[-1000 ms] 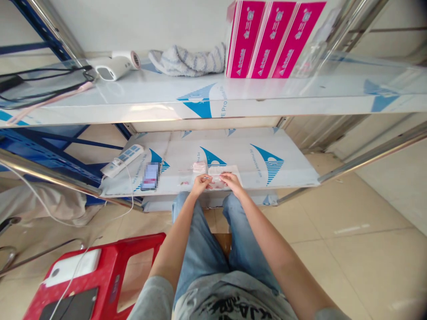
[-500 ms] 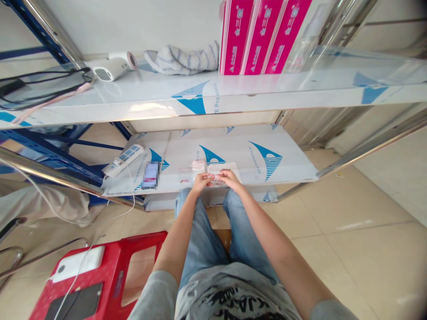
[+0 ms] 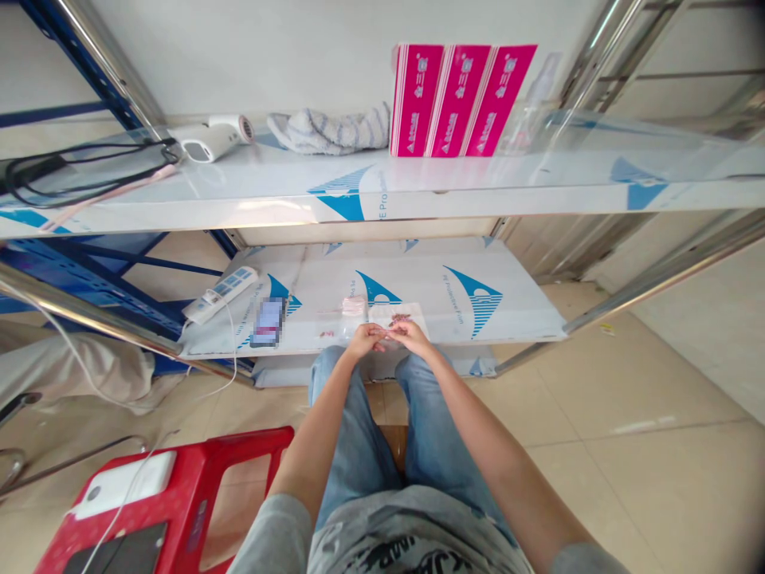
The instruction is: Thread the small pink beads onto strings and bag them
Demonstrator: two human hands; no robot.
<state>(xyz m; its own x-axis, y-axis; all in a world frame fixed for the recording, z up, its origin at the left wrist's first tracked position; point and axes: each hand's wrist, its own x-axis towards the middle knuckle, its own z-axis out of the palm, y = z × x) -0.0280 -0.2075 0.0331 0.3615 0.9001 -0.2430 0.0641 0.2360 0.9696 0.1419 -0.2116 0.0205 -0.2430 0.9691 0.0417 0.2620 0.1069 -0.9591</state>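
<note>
My left hand and my right hand meet at the lower shelf's front edge, above my knees. Both are closed, fingertips pinched close together; whatever lies between them is too small to name. Just beyond my right hand, a whitish sheet carries a small cluster of reddish-brown pieces. Behind my left hand is a bundle of pale pink strips, with clear plastic in front of it. Tiny reddish bits lie to the left.
A phone and a power strip lie on the lower shelf. Above, the upper shelf holds a hair dryer, a striped towel and pink boxes. A red stool stands at lower left.
The whole view has shifted, so the shelves and hands appear slightly lower. Reddish-brown pieces on the sheet now show beyond my right hand. My fingertips stay close together.
</note>
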